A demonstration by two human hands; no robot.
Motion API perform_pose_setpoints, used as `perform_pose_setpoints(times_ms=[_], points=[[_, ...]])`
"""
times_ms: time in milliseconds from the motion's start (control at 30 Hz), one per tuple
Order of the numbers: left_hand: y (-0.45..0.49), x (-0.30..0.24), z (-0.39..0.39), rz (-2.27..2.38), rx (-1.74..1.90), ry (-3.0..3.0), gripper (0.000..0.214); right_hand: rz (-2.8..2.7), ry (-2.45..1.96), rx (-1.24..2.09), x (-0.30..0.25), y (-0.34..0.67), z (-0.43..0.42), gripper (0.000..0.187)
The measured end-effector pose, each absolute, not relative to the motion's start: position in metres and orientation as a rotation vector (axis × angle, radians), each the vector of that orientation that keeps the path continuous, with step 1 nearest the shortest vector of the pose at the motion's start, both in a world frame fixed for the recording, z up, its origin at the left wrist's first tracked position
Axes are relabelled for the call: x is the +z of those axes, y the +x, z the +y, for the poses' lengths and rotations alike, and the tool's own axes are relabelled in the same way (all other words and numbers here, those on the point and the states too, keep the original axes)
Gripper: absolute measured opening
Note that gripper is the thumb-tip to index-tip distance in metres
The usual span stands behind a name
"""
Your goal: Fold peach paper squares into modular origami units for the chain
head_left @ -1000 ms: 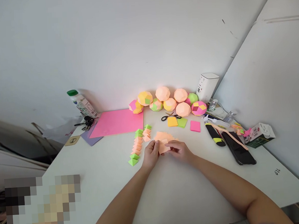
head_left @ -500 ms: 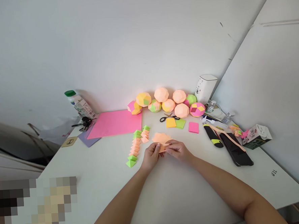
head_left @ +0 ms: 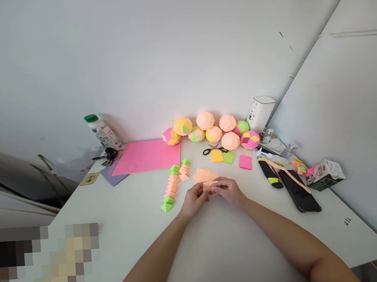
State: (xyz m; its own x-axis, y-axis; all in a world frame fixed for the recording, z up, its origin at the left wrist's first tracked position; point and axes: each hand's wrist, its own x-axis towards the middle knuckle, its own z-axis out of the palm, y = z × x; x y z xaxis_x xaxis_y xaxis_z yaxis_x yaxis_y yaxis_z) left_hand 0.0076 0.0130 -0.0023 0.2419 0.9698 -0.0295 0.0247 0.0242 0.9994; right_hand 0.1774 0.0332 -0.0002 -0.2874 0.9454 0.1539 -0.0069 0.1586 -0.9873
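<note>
Between my two hands is a small peach paper point(head_left: 210, 185), folded to a narrow strip. My left hand point(head_left: 194, 199) pinches its left end, while the fingers of my right hand point(head_left: 229, 191) press on its right side. Just beyond them lie loose peach paper sheets point(head_left: 204, 174), partly hidden by the hands. To the left, folded green and peach paper pieces point(head_left: 172, 185) stand in a long row, and a shorter row of similar folded pieces point(head_left: 184, 170) sits beside it.
Several faceted paper balls point(head_left: 205, 120) are piled by the wall. Before them lie scissors point(head_left: 215, 148) and yellow point(head_left: 216, 156), green point(head_left: 229, 157) and pink paper pads point(head_left: 245, 162). A pink board point(head_left: 146, 156) and bottle point(head_left: 104, 131) are left; a phone point(head_left: 299, 191), cutter point(head_left: 269, 173) and carton point(head_left: 325, 174) right.
The peach paper has turned and now shows as a narrow folded strip. Both hands have shifted their fingers on it. The whole view has moved slightly.
</note>
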Motion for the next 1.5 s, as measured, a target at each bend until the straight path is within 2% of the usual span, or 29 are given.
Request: perform_pose_setpoints(times_ms=[400,900,1200,1333,1500], points=[[0.007,-0.007,0.014,1.079,0.990,1.282,0.024,-1.459,-0.984,1.192,-0.001,0.175,0.029,0.013],[0.007,-0.005,0.014,1.099,0.970,1.278,0.029,-1.463,-0.964,1.216,-0.005,0.176,0.030,0.017],[0.006,-0.001,0.016,1.006,0.995,1.192,0.025,-1.365,-0.937,1.365,-0.002,0.174,0.033,0.038],[0.005,-0.002,0.016,1.002,1.004,1.196,0.028,-1.534,-0.915,1.396,0.004,0.174,0.032,0.021],[0.005,-0.002,0.016,1.009,0.992,1.198,0.028,-1.616,-0.882,1.361,0.010,0.173,0.030,0.023]])
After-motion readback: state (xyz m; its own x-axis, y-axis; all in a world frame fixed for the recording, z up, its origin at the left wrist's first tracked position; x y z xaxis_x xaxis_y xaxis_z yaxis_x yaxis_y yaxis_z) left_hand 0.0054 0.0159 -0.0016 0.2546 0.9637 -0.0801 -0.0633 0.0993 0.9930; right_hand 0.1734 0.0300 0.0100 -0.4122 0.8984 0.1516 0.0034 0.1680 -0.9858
